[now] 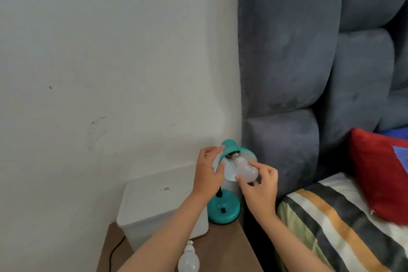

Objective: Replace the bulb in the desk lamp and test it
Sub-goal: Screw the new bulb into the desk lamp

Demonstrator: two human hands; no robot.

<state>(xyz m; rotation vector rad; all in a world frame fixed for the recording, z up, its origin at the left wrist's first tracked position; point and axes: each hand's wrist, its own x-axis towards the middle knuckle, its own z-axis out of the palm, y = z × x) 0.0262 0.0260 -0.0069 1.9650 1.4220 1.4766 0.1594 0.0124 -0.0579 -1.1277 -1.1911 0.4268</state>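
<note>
A teal desk lamp stands on a brown bedside table (229, 247), its round base (224, 208) carrying a black switch. The teal shade (230, 147) is tilted up toward me, showing its white inside. My left hand (208, 173) grips the shade's left rim. My right hand (260, 185) holds a white bulb (246, 171) by its globe; the bulb's metal screw end sits at the socket inside the shade. A second white bulb (188, 259) lies loose on the table near the front edge, screw cap pointing away from me.
A white plastic box (154, 203) stands left of the lamp, with a black cable (114, 249) beside it. A grey padded headboard (309, 73) rises to the right. A striped pillow (331, 227) and a red cushion (379, 174) lie on the bed.
</note>
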